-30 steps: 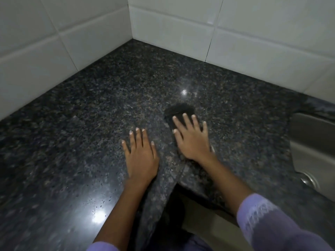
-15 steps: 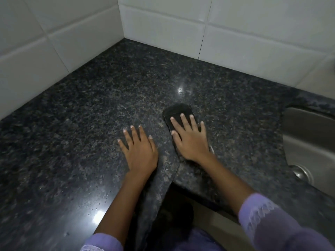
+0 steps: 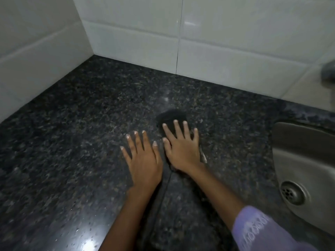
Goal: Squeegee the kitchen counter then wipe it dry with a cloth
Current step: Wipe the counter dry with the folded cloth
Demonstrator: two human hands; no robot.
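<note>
dark folded cloth pad [image 3: 171,118] lies flat on speckled black granite bench [image 3: 72,142], under right hand [image 3: 182,148]: fingers straight, spread, pressing, not curled round it. pad's long axis runs 12–6, jutting toward 12 past fingertips. left hand [image 3: 143,160] flat on bare stone at 9 of it, holding nothing. steel sink [image 3: 304,160] at 3. unwiped stretch, i judge, toward 12.

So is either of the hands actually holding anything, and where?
Neither grips anything. The right hand presses flat on the dark cloth's near part; the left hand lies flat on the counter.
</note>
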